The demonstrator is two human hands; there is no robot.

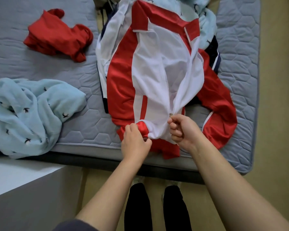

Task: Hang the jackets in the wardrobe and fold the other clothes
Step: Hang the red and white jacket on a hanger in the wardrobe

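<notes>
Red-and-white zip jacket (150, 67) spread on the bed (237, 47), its hem at the near edge.
The glossy, smooth jacket lies on the quilted grey-blue mattress; the left hand (134, 142) grips the bunched red hem, and the right hand (182, 130) pinches the metal zip pull (170, 115). A fluffy pale-blue fleece (28, 114) with small dark bird shapes lies at the near-left edge, and a crumpled red garment (57, 39) farther back.

One red-and-white jacket (150, 77), one crumpled red garment (57, 37), two pale blue bird-print fleeces, namely the left fleece (28, 110) and the far fleece (206, 20), one quilted mattress (237, 47), one white cabinet (23, 180), and two bare hands, the left hand (134, 140) and the right hand (182, 129)
</notes>
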